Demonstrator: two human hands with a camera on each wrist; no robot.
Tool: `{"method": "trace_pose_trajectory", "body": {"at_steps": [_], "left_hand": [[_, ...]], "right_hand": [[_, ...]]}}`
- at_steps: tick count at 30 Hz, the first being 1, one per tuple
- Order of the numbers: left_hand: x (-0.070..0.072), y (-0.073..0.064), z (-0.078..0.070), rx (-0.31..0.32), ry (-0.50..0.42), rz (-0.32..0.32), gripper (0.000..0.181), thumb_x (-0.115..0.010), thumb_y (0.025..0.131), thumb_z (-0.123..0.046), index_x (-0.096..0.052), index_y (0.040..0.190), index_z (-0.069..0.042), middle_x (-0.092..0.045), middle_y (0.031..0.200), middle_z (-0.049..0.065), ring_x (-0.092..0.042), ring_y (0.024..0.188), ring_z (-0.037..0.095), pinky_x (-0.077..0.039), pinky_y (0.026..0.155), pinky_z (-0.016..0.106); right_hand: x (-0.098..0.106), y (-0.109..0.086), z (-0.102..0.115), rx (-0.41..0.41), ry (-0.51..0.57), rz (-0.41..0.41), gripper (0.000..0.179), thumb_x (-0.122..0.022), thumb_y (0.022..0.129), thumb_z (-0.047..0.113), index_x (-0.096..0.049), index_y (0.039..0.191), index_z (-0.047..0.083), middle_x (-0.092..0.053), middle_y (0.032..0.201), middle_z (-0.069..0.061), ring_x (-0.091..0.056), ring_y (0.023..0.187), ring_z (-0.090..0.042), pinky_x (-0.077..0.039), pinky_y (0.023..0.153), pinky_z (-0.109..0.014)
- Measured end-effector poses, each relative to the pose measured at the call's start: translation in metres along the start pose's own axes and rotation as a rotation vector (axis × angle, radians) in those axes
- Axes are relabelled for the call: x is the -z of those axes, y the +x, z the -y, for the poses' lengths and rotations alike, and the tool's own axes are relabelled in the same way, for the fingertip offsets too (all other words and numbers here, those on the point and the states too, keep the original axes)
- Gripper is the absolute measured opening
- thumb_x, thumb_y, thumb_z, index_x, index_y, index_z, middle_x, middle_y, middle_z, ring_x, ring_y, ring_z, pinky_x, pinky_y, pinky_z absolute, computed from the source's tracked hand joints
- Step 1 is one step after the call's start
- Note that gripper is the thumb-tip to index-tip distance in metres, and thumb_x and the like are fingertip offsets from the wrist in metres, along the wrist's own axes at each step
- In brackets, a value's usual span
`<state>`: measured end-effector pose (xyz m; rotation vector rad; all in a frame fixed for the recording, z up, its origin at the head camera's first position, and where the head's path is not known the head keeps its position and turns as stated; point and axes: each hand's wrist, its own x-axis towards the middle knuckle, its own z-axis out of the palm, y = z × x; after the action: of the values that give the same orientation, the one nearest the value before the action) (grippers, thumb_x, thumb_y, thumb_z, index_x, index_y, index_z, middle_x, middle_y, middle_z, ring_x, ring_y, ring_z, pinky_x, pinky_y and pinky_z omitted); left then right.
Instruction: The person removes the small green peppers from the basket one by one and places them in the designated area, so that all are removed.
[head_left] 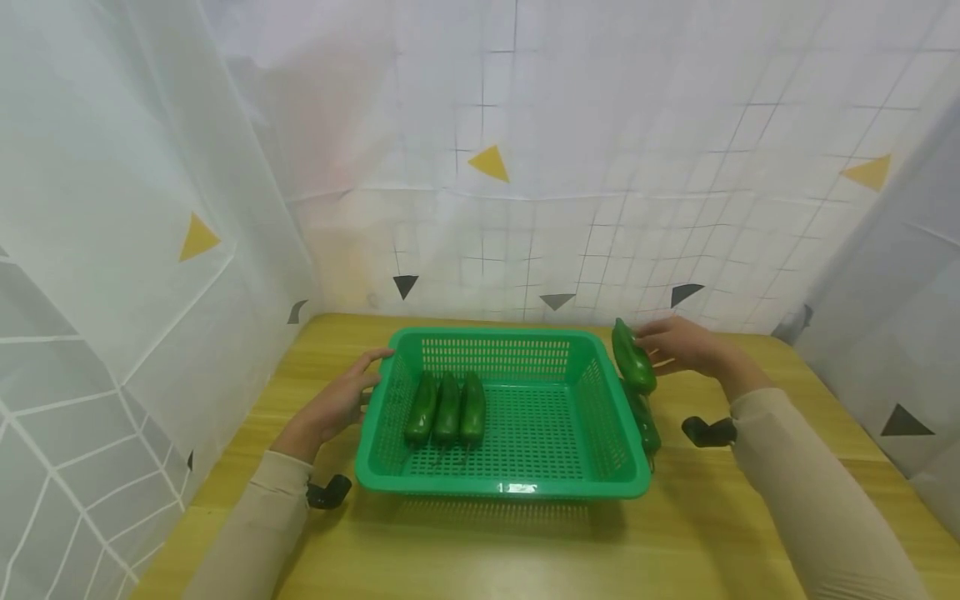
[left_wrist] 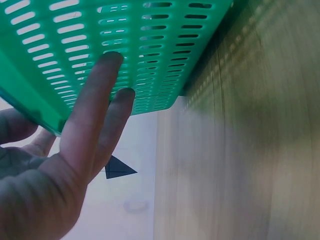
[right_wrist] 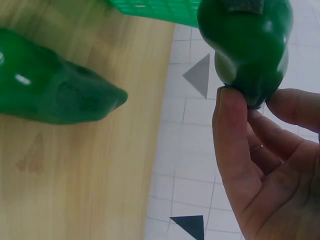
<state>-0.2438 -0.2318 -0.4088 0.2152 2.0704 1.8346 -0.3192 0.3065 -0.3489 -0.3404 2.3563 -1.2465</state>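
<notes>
A green plastic basket [head_left: 615, 433] stands on the wooden table. Inside, at its left, three long green peppers [head_left: 447, 408] lie side by side. My left hand [head_left: 341, 404] is at the basket's left side, its long fingers stretched against the slotted outer wall [left_wrist: 145, 50] below the rim. My right hand [head_left: 682, 346] pinches another green pepper [head_left: 633, 360] by its narrow end, between thumb and fingertips, just outside the basket's right rim. Beneath that pepper, one more green pepper [right_wrist: 55, 85] lies on the table, partly hidden by the basket in the head view.
The wooden table [head_left: 480, 554] runs up to a white patterned sheet [head_left: 525, 250] at the back. Similar sheeting [head_left: 112, 275] hangs at the left and right. A black wrist mount [head_left: 708, 431] juts from each sleeve, close above the table.
</notes>
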Motion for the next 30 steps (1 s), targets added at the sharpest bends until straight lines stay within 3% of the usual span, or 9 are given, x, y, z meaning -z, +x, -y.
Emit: {"method": "trace_pose_trajectory", "body": {"at_steps": [17,30], "left_hand": [[-0.001,-0.001,-0.002,0.008,-0.011,-0.001,0.054,-0.041,0.110,-0.027,-0.021,0.159,-0.022,-0.042,0.145,0.023,-0.058,0.118,0.038,-0.056,0.085,0.049],[-0.001,-0.001,-0.001,0.004,-0.006,0.004,0.053,-0.040,0.111,-0.028,-0.020,0.159,-0.024,-0.043,0.144,0.024,-0.056,0.120,0.040,-0.054,0.086,0.050]], "right_hand": [[0.001,-0.013,-0.030,-0.037,0.019,0.000,0.045,-0.048,0.108,0.018,-0.046,0.141,-0.013,-0.063,0.125,-0.019,-0.062,0.115,-0.037,-0.054,0.094,-0.048],[0.003,-0.021,-0.055,-0.082,0.031,0.006,0.053,-0.046,0.107,0.017,-0.035,0.143,-0.021,-0.063,0.124,-0.022,-0.064,0.111,-0.034,-0.054,0.094,-0.048]]}}
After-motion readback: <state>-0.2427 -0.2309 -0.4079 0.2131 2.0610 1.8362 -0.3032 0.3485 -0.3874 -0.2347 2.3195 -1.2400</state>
